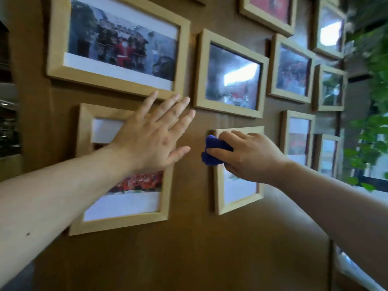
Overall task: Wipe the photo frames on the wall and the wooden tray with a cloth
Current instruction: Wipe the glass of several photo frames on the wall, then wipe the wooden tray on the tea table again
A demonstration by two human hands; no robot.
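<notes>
**Brown wall of light wooden photo frames, one under the cloth**

Brown panelling (189,248) carries many pale wooden photo frames. The left hand (151,141) lies flat with fingers spread, released, across the lower-left frame (123,222). The right hand (249,156) is clenched around a bunched blue cloth (213,150), pressing it on the upper left corner of the small lower-middle frame (238,203). Green leaves (369,143) hang at the right edge.
</notes>
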